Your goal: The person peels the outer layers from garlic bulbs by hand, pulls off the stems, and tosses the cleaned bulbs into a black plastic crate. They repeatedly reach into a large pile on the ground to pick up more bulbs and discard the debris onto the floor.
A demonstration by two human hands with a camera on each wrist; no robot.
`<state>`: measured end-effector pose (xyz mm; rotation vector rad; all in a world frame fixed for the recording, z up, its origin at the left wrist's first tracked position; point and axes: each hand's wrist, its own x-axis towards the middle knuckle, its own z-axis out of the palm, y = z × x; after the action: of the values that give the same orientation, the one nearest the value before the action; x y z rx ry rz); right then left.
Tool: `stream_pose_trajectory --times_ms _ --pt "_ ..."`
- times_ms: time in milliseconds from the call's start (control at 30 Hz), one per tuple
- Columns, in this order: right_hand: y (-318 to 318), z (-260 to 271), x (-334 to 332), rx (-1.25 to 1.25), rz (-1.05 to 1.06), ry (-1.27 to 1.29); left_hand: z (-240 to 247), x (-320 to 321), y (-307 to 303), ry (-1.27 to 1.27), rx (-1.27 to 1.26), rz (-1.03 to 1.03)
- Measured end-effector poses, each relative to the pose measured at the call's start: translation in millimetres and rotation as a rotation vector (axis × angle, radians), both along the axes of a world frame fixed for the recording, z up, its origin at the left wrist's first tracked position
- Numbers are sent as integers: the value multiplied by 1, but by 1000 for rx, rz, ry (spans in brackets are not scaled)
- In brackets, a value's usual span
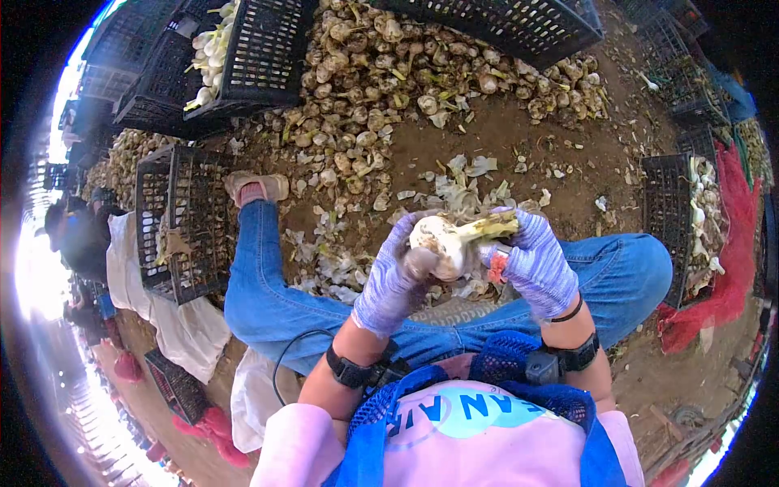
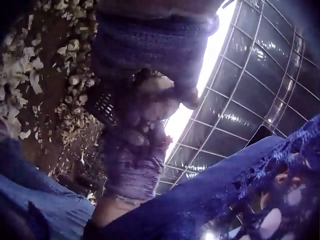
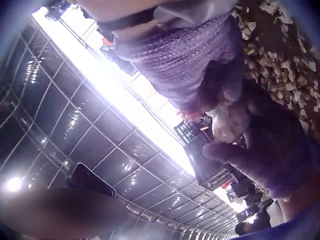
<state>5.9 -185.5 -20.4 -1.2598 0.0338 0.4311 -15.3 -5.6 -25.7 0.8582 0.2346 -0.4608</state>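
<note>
A garlic bulb (image 1: 438, 246) with a thick greenish-yellow stem (image 1: 488, 228) is held between both hands over the lap. My left hand (image 1: 398, 272), in a purple knitted glove, grips the bulb from its left side, thumb across its near face. At the stem side, my right hand (image 1: 537, 264) wears a matching glove with an orange-red patch near the thumb and holds the bulb where the stem meets it. In the right wrist view the pale bulb (image 3: 230, 122) shows between the gloves; the left wrist view shows the bulb (image 2: 157, 100) in shadow.
A large heap of garlic (image 1: 357, 81) lies ahead on the dirt, with loose peelings (image 1: 466, 183) nearer the hands. Black crates stand around: one with cleaned garlic (image 1: 264, 57), another at left (image 1: 185, 227), one at right (image 1: 667, 215) beside red netting (image 1: 722, 252).
</note>
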Motion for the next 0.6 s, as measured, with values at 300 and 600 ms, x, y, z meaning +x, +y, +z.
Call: stream_pose_trajectory --times_ms 300,600 --pt "-7 -32 -9 -197 23 -235 -7 20 0 351 -86 -160" --pt "10 -12 -11 -17 56 88 -8 2 -19 -324 515 121"
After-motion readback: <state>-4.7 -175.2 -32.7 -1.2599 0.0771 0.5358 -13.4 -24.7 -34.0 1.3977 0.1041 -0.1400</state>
